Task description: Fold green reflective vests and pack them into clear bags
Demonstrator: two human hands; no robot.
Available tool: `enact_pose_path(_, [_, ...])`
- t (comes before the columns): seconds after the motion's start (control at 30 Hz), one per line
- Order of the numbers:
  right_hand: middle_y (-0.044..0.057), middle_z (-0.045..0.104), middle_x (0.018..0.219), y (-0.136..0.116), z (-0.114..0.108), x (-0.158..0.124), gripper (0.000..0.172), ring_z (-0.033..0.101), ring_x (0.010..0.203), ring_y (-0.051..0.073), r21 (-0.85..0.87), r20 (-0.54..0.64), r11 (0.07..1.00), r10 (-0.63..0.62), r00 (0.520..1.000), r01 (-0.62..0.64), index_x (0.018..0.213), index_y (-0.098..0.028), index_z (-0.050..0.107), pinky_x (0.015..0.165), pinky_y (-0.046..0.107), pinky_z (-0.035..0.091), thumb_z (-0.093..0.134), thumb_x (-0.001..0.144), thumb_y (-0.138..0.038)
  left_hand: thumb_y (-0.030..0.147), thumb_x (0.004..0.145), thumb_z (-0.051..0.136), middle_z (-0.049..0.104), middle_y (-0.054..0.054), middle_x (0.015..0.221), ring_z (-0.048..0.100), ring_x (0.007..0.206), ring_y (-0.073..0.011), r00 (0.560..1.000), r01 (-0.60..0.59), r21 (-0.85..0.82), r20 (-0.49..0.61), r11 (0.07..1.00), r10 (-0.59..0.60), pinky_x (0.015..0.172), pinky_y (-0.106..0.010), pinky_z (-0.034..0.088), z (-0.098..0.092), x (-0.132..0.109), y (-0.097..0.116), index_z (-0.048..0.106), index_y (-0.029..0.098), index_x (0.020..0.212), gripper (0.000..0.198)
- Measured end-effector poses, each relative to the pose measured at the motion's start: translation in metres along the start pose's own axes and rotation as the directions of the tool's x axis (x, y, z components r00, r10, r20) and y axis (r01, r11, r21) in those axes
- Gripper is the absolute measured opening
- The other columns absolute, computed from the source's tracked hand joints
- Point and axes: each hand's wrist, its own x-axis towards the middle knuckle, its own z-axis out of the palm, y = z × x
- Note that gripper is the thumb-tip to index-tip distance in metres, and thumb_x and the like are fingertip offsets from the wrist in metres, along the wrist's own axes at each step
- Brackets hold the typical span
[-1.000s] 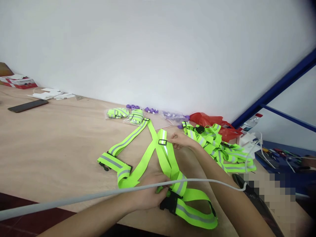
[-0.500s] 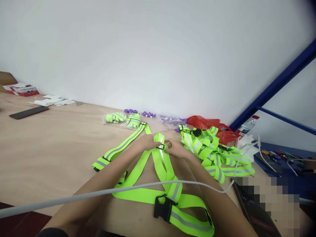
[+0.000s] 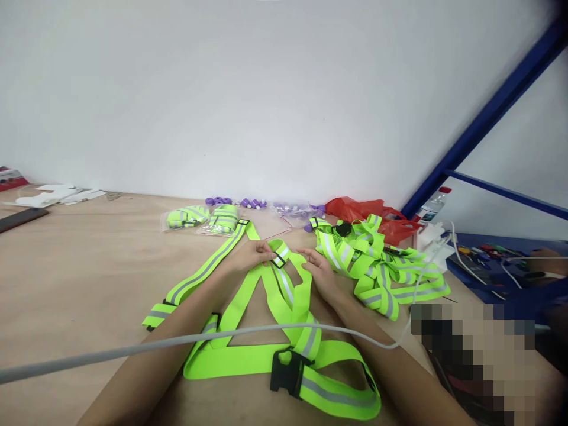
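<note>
A neon-yellow reflective harness (image 3: 235,362) of straps lies spread on the table in front of me. My left hand (image 3: 254,255) pinches the black slide adjuster (image 3: 279,260) on one shoulder strap, at the strap's looped top. My right hand (image 3: 317,269) is beside the same strap, its fingers apart and their tips close to the strap's edge; whether they touch it I cannot tell. A black side-release buckle (image 3: 287,373) sits at the near end of the harness, below both hands. A grey-white cable (image 3: 231,335) crosses over my forearms and the straps.
To the right lies a tangled heap of similar straps (image 3: 385,275), with a red plastic bag (image 3: 357,208) behind. Two bagged strap bundles (image 3: 223,219) and purple rolls (image 3: 217,202) stand near the wall. A water bottle (image 3: 433,205) is beside the blue frame (image 3: 488,115).
My right fingers have moved off the adjuster and spread apart, while my left hand keeps hold of it. The strap loop has opened wider. The view has turned slightly right.
</note>
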Motion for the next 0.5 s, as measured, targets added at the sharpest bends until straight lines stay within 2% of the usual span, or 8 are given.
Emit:
enact_pose_path(0.07, [0.006, 0.073, 0.117, -0.002, 0.0, -0.001, 0.03, 0.066, 0.107, 0.024, 0.033, -0.021, 0.999, 0.015, 1.0, -0.014, 0.106, -0.024, 0.071, 0.096, 0.04, 0.052, 0.067, 0.077, -0.033, 0.057, 0.068, 0.08, 0.062, 0.0, 0.059, 0.048, 0.051, -0.0123, 0.999, -0.035, -0.04, -0.023, 0.999, 0.034, 0.05, -0.024, 0.033, 0.0, 0.001, 0.0, 0.063, 0.018, 0.071, 0.042])
enact_pose_path(0.27, [0.006, 0.074, 0.11, 0.0, -0.002, 0.002, 0.037, 0.068, 0.096, 0.023, 0.144, 0.008, 0.986, 0.083, 0.997, -0.083, 0.109, -0.021, 0.069, 0.087, 0.038, 0.054, 0.075, 0.077, -0.039, 0.053, 0.071, 0.081, 0.064, -0.001, 0.068, 0.057, 0.065, -0.0152, 0.996, -0.09, -0.176, -0.005, 0.98, 0.091, 0.061, -0.026, 0.042, 0.003, -0.002, 0.014, 0.062, 0.017, 0.072, 0.041])
enact_pose_path(0.4, [0.007, 0.072, 0.111, -0.005, 0.001, 0.001, 0.039, 0.067, 0.099, 0.023, 0.083, 0.025, 0.994, 0.074, 0.997, -0.076, 0.107, -0.021, 0.066, 0.088, 0.037, 0.054, 0.073, 0.078, -0.046, 0.055, 0.075, 0.078, 0.061, 0.001, 0.066, 0.057, 0.06, -0.0132, 0.998, -0.064, -0.27, -0.001, 0.961, 0.066, 0.058, -0.024, 0.044, 0.008, -0.006, 0.028, 0.057, 0.018, 0.076, 0.042])
enact_pose_path(0.5, [0.006, 0.07, 0.11, -0.018, 0.005, -0.004, 0.056, 0.067, 0.095, 0.022, -0.098, 0.02, 0.991, 0.089, 0.996, -0.086, 0.126, -0.023, 0.056, 0.083, 0.037, 0.055, 0.071, 0.08, -0.052, 0.054, 0.077, 0.076, 0.066, -0.001, 0.071, 0.061, 0.062, -0.0137, 0.998, -0.046, -0.326, -0.045, 0.944, 0.033, 0.057, -0.024, 0.047, 0.012, -0.006, 0.035, 0.054, 0.019, 0.078, 0.042])
